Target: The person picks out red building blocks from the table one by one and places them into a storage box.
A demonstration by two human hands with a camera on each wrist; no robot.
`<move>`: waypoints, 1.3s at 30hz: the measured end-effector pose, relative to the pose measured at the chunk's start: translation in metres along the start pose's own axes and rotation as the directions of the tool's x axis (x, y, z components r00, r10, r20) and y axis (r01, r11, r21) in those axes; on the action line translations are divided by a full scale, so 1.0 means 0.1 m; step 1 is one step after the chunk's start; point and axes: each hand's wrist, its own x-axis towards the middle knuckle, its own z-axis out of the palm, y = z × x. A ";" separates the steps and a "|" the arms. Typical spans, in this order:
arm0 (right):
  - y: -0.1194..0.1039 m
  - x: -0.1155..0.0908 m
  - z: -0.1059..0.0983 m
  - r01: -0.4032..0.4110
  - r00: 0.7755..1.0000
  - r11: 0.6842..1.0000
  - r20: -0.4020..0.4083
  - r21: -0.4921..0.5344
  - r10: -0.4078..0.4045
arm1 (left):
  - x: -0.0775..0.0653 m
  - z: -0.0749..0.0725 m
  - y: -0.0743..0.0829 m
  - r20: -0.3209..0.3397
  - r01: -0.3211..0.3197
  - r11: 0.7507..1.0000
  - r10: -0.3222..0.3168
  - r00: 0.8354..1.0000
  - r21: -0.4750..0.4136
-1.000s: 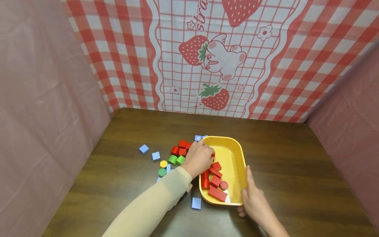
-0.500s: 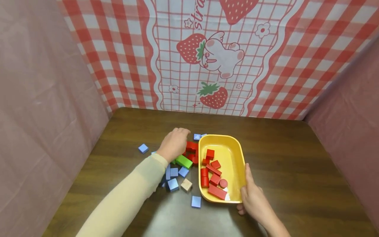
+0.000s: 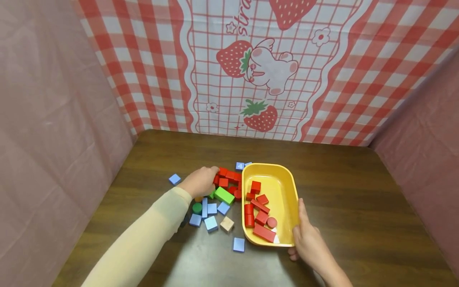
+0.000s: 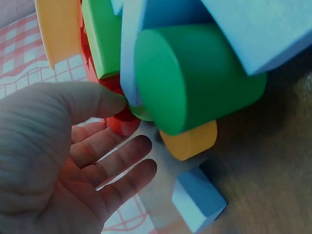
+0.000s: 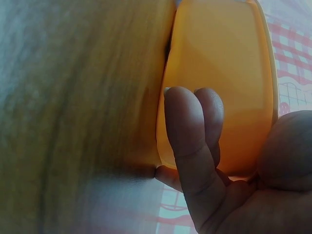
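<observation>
My left hand [image 3: 200, 182] reaches into a pile of coloured toy blocks at the left of a yellow tray [image 3: 272, 165]. In the left wrist view its thumb and forefinger pinch a small red block [image 4: 121, 122] with a rounded side; the other fingers extend loosely. Close by are a green cylinder [image 4: 161, 83] and a yellow block [image 4: 190, 141]. Several red blocks [image 3: 264, 232] lie inside the tray, mostly along its left side. My right hand [image 3: 308, 237] holds the tray at its near right corner, fingers along the outer wall [image 5: 224, 63] and thumb at the rim.
More red blocks [image 3: 223, 183] and a light green block [image 3: 224, 195] touch or lie beside the tray's left wall. Several blue blocks [image 3: 210, 224] and a plain wooden cube [image 3: 226, 225] lie nearer. A checked strawberry cloth [image 3: 157, 79] hangs behind the wooden table [image 3: 340, 179].
My left hand has left the tray, where a red block now lies higher up, and moved left to the pile's red blocks. The right hand stays on the tray.
</observation>
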 end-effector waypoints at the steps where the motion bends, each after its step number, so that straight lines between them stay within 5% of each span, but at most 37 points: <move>1: 0.00 0.00 0.00 -0.003 1.000 1.000 -0.001 -0.002 0.003 | 0.00 0.01 0.00 -0.005 -0.002 1.000 0.002 1.000 0.001; 6: 0.00 0.00 0.00 -0.010 1.000 1.000 -0.002 -0.003 0.010 | -0.02 0.02 -0.03 -0.040 -0.020 1.000 0.021 0.999 0.014; 11: 0.00 0.00 -0.01 -0.010 1.000 1.000 0.000 -0.008 0.010 | -0.04 -0.03 0.00 -0.143 -0.057 0.988 0.078 0.987 0.143; 14: 0.01 0.01 -0.02 -0.004 1.000 1.000 -0.007 -0.010 0.004 | -0.06 -0.10 0.17 -0.250 -0.086 0.979 0.132 0.959 0.187; 17: 0.01 0.02 -0.03 0.011 1.000 1.000 -0.018 -0.010 -0.011 | -0.11 -0.11 0.47 -0.326 -0.192 0.965 0.241 0.914 0.177; 22: 0.01 0.03 -0.02 0.010 1.000 1.000 -0.010 -0.006 -0.010 | -0.18 0.09 1.04 -0.275 -0.415 0.892 0.451 0.849 0.181; 24: 0.02 0.03 -0.02 0.004 1.000 1.000 -0.001 0.001 -0.004 | -0.17 0.21 1.21 -0.227 -0.445 0.878 0.476 0.850 0.174; 29: 0.01 0.02 -0.02 0.000 1.000 1.000 0.009 0.000 0.000 | -0.10 0.43 1.42 -0.131 -0.435 0.888 0.454 0.881 0.151; 39: 0.01 0.02 -0.03 -0.008 1.000 1.000 0.013 -0.007 0.008 | -0.05 0.60 1.45 -0.059 -0.420 0.876 0.445 0.894 0.238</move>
